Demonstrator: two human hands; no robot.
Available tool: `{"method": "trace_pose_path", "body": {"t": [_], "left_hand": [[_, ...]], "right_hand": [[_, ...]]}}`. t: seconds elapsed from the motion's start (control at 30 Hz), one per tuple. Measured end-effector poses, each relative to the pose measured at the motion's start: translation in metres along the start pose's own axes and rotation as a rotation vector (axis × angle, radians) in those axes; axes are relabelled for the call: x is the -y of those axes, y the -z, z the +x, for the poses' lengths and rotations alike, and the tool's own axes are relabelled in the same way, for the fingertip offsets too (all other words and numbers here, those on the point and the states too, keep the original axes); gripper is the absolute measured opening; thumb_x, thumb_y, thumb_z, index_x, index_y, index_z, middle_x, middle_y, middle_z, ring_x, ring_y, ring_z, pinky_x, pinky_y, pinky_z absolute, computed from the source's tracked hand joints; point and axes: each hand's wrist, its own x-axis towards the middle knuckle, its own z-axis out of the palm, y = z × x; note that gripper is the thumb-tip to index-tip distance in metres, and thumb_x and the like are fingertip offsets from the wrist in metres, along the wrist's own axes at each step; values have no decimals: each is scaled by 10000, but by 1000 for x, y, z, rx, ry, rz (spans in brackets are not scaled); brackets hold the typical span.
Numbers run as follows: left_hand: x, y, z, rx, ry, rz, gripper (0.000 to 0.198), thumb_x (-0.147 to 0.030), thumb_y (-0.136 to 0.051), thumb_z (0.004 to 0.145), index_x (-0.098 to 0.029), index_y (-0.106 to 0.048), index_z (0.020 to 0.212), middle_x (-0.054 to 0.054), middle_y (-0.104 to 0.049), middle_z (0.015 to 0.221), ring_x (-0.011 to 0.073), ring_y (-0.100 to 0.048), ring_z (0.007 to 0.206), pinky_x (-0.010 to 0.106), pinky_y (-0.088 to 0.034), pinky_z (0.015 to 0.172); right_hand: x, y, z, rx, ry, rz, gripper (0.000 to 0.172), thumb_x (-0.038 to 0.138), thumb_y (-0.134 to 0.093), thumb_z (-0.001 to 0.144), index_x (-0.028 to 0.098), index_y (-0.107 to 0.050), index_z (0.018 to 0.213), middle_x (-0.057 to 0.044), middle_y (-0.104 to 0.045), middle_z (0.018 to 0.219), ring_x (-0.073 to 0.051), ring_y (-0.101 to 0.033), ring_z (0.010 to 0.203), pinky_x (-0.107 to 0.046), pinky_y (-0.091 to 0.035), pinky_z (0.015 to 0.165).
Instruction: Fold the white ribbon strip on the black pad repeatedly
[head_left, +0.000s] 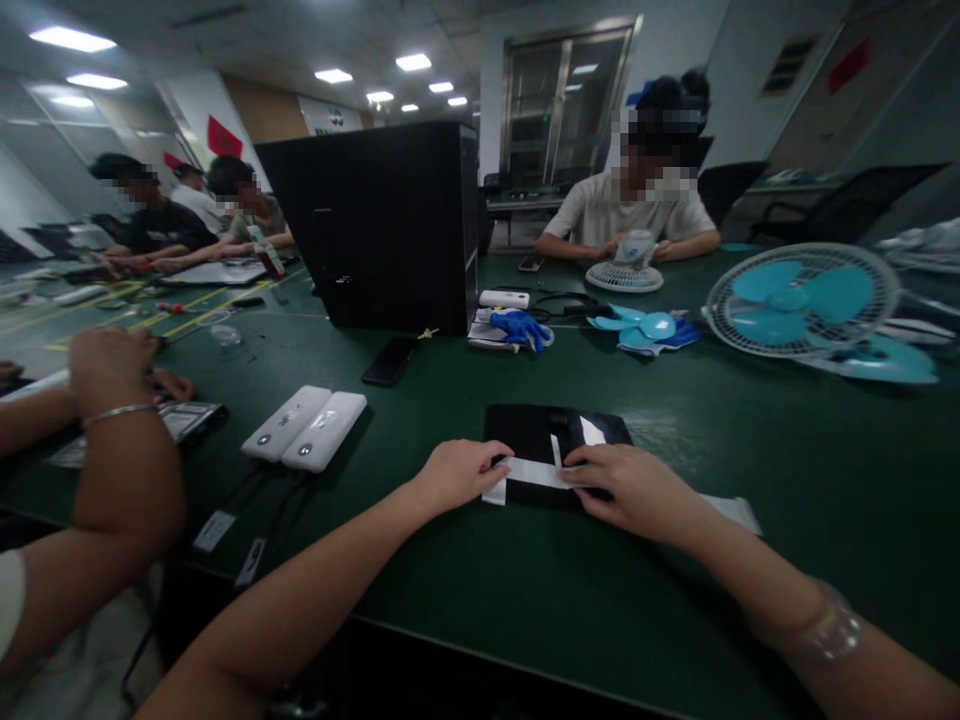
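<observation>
A flat black case-like object (517,428) lies on the green table (420,590) in front of me. Across its near edge runs a white strip (534,473), paper or tape, with a folded end hanging at the left. My left hand (459,473) pinches the strip's left end between thumb and fingers. Toward the other end, my right hand (626,488) is closed on the strip, its fingertips resting over the case. A narrow white piece (556,450) stands out beside the right fingertips, and a white patch (592,432) shows on the case's top.
White power banks (326,430) with cables and a black phone (388,361) lie left. Behind stand a large black computer case (375,230), blue-and-white gloves (517,328) and fan parts (802,300). A neighbour's arm (124,450) is at far left; a person (615,215) sits opposite.
</observation>
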Motion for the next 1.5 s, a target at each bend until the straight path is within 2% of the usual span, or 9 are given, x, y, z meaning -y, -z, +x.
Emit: {"method": "trace_pose_path", "body": {"t": [0.57, 0.73, 0.87, 1.0, 1.1, 1.2, 1.27, 1.4, 1.5], "left_hand": [[-2, 5, -1, 65, -3, 21, 369, -455, -429, 946, -282, -570, 1240, -13, -657, 817, 139, -589, 687, 231, -357, 556], [1, 6, -3, 73, -76, 63, 659, -678, -530, 796, -239, -549, 1288, 35, -685, 935, 193, -620, 785, 261, -385, 608], [6, 8, -5, 100, -174, 62, 852, -745, -583, 694, -195, -502, 1340, 63, -682, 1015, 223, -628, 858, 281, -416, 665], [8, 9, -5, 99, -190, 70, 752, -676, -563, 772, -196, -498, 1348, 55, -681, 982, 210, -629, 844, 279, -419, 675], [9, 10, -7, 100, -203, 74, 775, -707, -511, 786, -183, -492, 1356, 62, -682, 983, 217, -629, 844, 289, -426, 680], [10, 12, -8, 99, -203, 58, 582, -578, -296, 949, -210, -498, 1352, 65, -684, 1056, 205, -629, 889, 297, -433, 720], [11, 13, -8, 69, -195, 70, 532, -514, -245, 981, -222, -524, 1328, 67, -668, 1134, 207, -619, 957, 304, -430, 760], [13, 14, -7, 84, -163, 93, 574, -606, -386, 910, -234, -534, 1321, 35, -689, 922, 185, -619, 796, 266, -396, 643], [14, 13, -5, 101, -170, 80, 635, -659, -466, 844, -244, -537, 1319, 19, -675, 887, 171, -608, 770, 247, -367, 606]], "right_hand": [[-1, 3, 0, -19, 13, -12, 319, 230, -541, 833, 291, -695, 1105, -32, -649, 1108, -177, -636, 868, -337, -520, 738], [1, 2, 0, -23, 0, -5, 303, 235, -548, 836, 292, -701, 1092, -31, -648, 1102, -178, -633, 875, -334, -517, 744], [3, 3, 0, -8, -20, -13, 296, 239, -551, 842, 296, -698, 1092, -29, -648, 1097, -191, -630, 887, -352, -515, 746], [4, 2, 0, -8, -24, -20, 290, 260, -540, 865, 298, -688, 1110, -27, -646, 1102, -189, -622, 901, -369, -507, 776], [4, 1, -1, -15, -15, -27, 289, 271, -542, 869, 293, -688, 1118, -32, -648, 1097, -182, -619, 890, -357, -501, 778], [4, 0, -2, -30, -2, -22, 286, 278, -544, 871, 283, -692, 1116, -41, -650, 1090, -173, -618, 882, -333, -497, 767], [4, 0, -1, -41, -4, -17, 283, 282, -542, 874, 281, -695, 1112, -40, -651, 1090, -172, -619, 881, -328, -496, 763], [5, 0, -1, -37, -22, -20, 279, 282, -540, 872, 287, -697, 1103, -29, -651, 1091, -175, -621, 881, -335, -499, 756], [7, 1, -1, -46, -14, -15, 273, 275, -548, 866, 281, -704, 1091, -34, -657, 1072, -167, -622, 867, -321, -499, 752]]}}
